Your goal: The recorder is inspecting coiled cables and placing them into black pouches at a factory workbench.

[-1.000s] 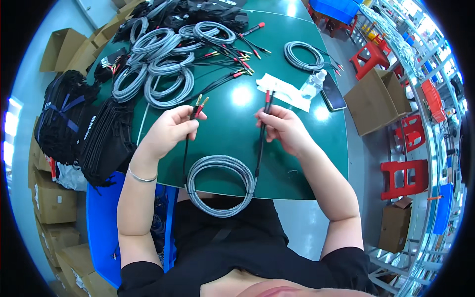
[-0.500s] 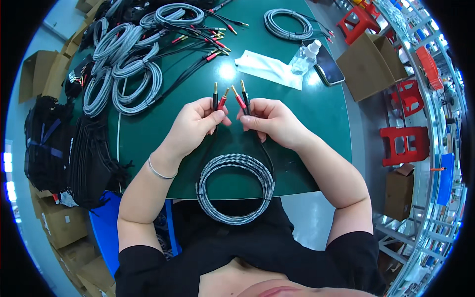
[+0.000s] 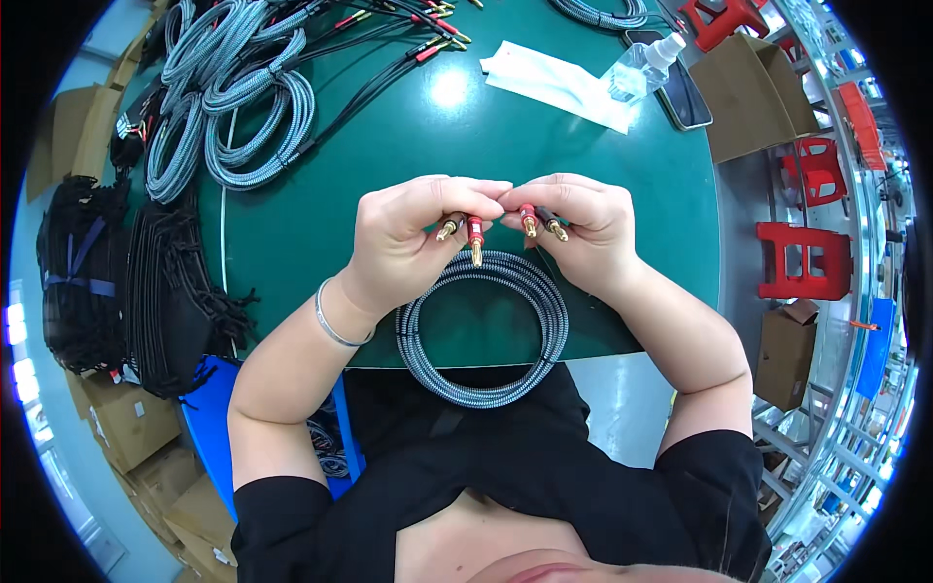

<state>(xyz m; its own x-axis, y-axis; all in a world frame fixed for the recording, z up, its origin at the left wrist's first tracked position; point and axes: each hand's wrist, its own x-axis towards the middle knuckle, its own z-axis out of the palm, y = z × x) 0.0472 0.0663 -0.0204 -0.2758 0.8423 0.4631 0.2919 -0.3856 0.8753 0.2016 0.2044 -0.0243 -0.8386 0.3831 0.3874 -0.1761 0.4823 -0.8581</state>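
**Plug Ends Paired Above Coiled Cable**

A braided grey cable (image 3: 483, 330) is seen coiled at the table's (image 3: 622, 194) near edge, centre frame. Its gold-tipped plugs are pinched just above: two (image 3: 463, 231) by the left hand (image 3: 403, 243), two (image 3: 540, 222) by the right hand (image 3: 583, 228), fingers closed narrow. Tips are best kept level and untwisted. More coils (image 3: 233, 107) lie upper left.

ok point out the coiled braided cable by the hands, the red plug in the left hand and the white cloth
coiled braided cable (image 3: 544, 364), head view, right side of the loop
red plug (image 3: 475, 231), head view, its red sleeve
white cloth (image 3: 556, 83), head view, its middle
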